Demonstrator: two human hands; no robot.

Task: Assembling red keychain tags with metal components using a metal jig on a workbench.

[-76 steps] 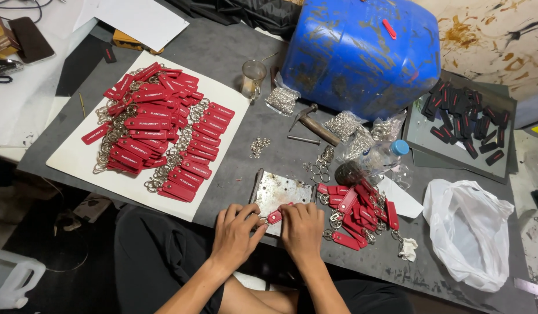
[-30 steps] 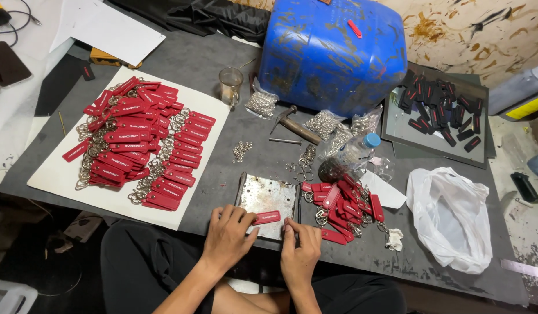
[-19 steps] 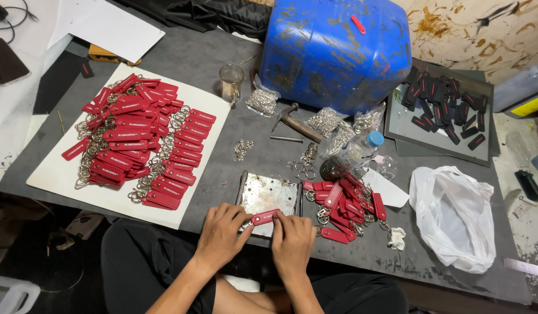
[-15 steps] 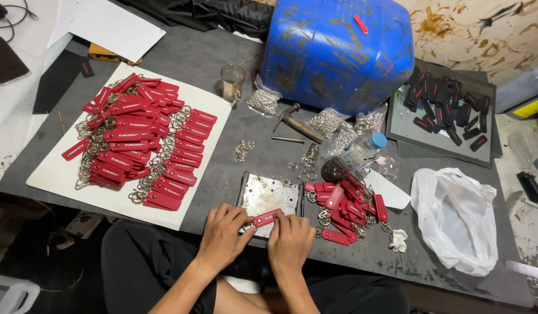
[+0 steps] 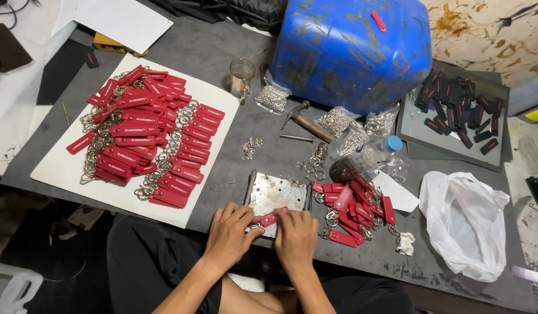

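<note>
My left hand (image 5: 232, 232) and my right hand (image 5: 296, 238) meet over the near edge of a worn metal plate (image 5: 276, 194) on the grey mat. Together they pinch one red key tag (image 5: 271, 218) with a small metal ring at its left end. Just right of my right hand lies a loose pile of red key tags (image 5: 356, 209) with rings. A large batch of finished red tags (image 5: 142, 134) with rings is laid in rows on a white board (image 5: 60, 168) to the left.
A big blue barrel (image 5: 353, 49) lies at the back. Bags of metal rings (image 5: 337, 121), a hammer (image 5: 307, 121), a glass (image 5: 241, 77), a plastic bottle (image 5: 370, 154), a white plastic bag (image 5: 466, 224) and a tray of black tags (image 5: 458, 110) surround the work spot.
Both hands have stayed on the red tag at the plate's near edge, fingers shifting slightly and closing together. The camera view has drifted a little.
</note>
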